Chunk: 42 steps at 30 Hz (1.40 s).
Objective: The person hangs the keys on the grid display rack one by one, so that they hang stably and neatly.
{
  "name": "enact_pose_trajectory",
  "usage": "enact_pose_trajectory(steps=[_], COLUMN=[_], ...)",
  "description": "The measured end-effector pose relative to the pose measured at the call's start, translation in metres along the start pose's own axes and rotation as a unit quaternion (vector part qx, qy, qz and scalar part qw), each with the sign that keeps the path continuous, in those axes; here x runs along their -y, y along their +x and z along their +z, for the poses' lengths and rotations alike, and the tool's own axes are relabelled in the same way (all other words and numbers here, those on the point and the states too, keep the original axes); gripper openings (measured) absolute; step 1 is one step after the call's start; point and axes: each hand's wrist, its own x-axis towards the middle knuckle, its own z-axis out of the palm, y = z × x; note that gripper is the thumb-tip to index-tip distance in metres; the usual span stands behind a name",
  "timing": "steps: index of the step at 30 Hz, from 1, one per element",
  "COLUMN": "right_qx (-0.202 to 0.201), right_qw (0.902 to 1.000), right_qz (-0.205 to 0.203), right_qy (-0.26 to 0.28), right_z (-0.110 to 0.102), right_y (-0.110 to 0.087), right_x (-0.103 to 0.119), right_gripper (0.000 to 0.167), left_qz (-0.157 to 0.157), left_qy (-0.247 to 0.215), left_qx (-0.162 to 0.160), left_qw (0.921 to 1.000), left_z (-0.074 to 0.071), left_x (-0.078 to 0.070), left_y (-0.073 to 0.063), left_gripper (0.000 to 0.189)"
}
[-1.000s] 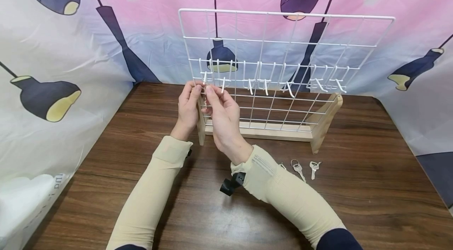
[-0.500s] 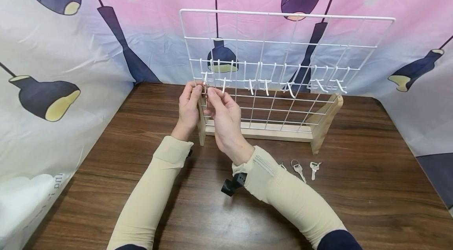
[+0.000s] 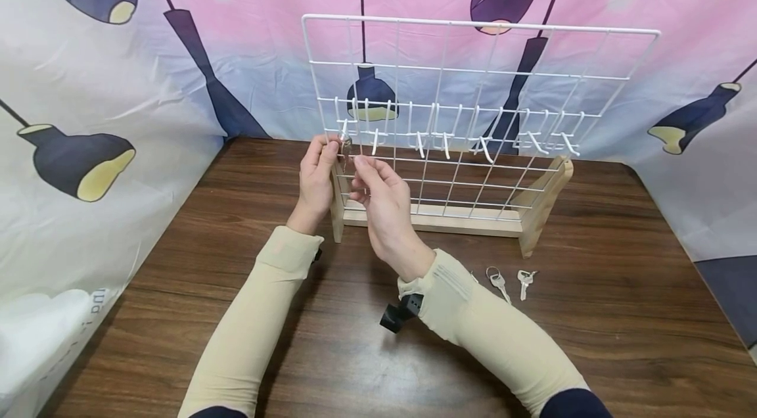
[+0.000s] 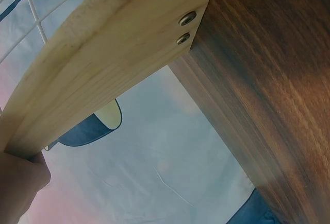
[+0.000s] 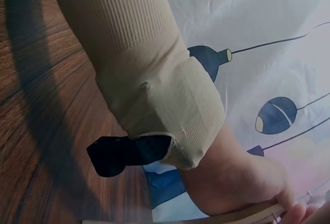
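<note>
At the left edge of the white wire grid rack (image 3: 481,25), my left hand (image 3: 315,175) holds on beside the leftmost hook, thumb in front. A small key (image 3: 347,150) hangs below that hook, right by the left thumb. In the left wrist view, part of the left hand (image 4: 23,188) is at the end of the rack's wooden side post (image 4: 111,54). My right hand (image 3: 387,208) is just right of the key, its fingers loosely bent with nothing visible in them. The right wrist view mostly has the left forearm and left hand (image 5: 232,175).
Several white hooks (image 3: 485,150) line the grid to the right. More keys lie on the table, a ringed key (image 3: 499,285) and another key (image 3: 524,283), partly beside the right sleeve (image 3: 491,326). A printed cloth (image 3: 248,43) hangs behind the table (image 3: 615,313).
My right hand has let go of the key and drawn back to the right and down. The key now hangs in view under the leftmost hook. My left hand has barely moved.
</note>
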Motion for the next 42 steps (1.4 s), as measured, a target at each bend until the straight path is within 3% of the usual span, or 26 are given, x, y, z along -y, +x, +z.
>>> enact_pose_trajectory(steps=[8, 20, 23, 26, 28, 30, 33, 35, 39, 40, 42], right_qx=[-0.004, 0.031, 0.059, 0.109, 0.150, 0.193, 0.240, 0.266, 0.303, 0.308, 0.316], right_qw=[0.9999, 0.9966, 0.9908, 0.9720, 0.9431, 0.9041, 0.8289, 0.7819, 0.6777, 0.6539, 0.6173], right_qz=[0.002, 0.009, 0.012, 0.027, 0.035, 0.037, 0.027, 0.022, 0.006, 0.002, -0.003], right_qy=[-0.010, -0.075, -0.122, -0.207, -0.295, -0.380, -0.504, -0.564, -0.670, -0.691, -0.721], right_z=[-0.022, -0.077, -0.093, -0.110, -0.122, -0.133, -0.147, -0.155, -0.165, -0.167, -0.169], right_y=[-0.002, -0.016, -0.020, -0.021, -0.021, -0.019, -0.019, -0.019, -0.024, -0.026, -0.028], right_x=[0.010, 0.046, 0.056, 0.064, 0.067, 0.067, 0.065, 0.062, 0.055, 0.053, 0.050], right_gripper=[0.007, 0.012, 0.011, 0.008, 0.008, 0.013, 0.016, 0.013, 0.006, 0.007, 0.008], left_qz=[-0.006, -0.011, -0.007, -0.006, -0.006, -0.005, -0.004, -0.003, -0.006, -0.005, -0.004], left_qy=[-0.075, -0.104, -0.099, -0.088, -0.085, -0.089, -0.092, -0.089, -0.081, -0.080, -0.080], left_qx=[0.003, 0.007, 0.004, 0.004, 0.005, 0.007, 0.006, 0.005, 0.003, 0.003, 0.002], left_qw=[0.9972, 0.9945, 0.9951, 0.9961, 0.9963, 0.9960, 0.9957, 0.9960, 0.9967, 0.9968, 0.9968], left_z=[0.002, 0.007, 0.007, 0.006, 0.005, 0.005, 0.004, 0.004, 0.003, 0.003, 0.003], left_x=[0.000, 0.000, 0.000, 0.000, 0.001, 0.001, 0.001, 0.001, 0.001, 0.001, 0.001], left_y=[-0.001, -0.001, 0.000, 0.000, 0.001, 0.000, 0.001, 0.001, 0.000, 0.000, 0.000], left_gripper=[0.017, 0.017, 0.017, 0.016, 0.017, 0.018, 0.017, 0.017, 0.016, 0.017, 0.017])
